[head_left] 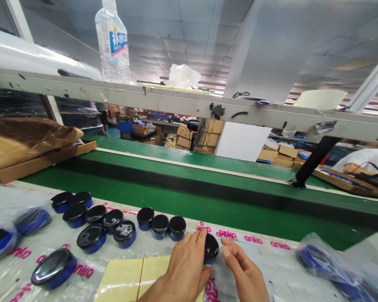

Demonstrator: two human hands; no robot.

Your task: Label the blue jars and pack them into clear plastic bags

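Observation:
My left hand [186, 262] is closed on the left side of a small round blue container with a glossy black top [211, 246], its thumb at the near edge. On the container's right, my right hand [246, 270] has its thumb and index finger drawn together in a pinch. Anything between those fingertips is too small to make out. Under my left wrist lie yellow backing sheets of clear labels [122, 279]. Several similar containers [160, 226] stand to the left in loose groups, and a bigger-looking one [54, 268] sits nearer to me.
Clear-bagged blue items lie at the left [33, 220] and right [318, 260]. A green conveyor belt [189, 197] runs behind the printed plastic sheet. Above it crosses a metal shelf [176, 98] with a bottle [113, 46]. Another person's arm [359, 165] shows at far right.

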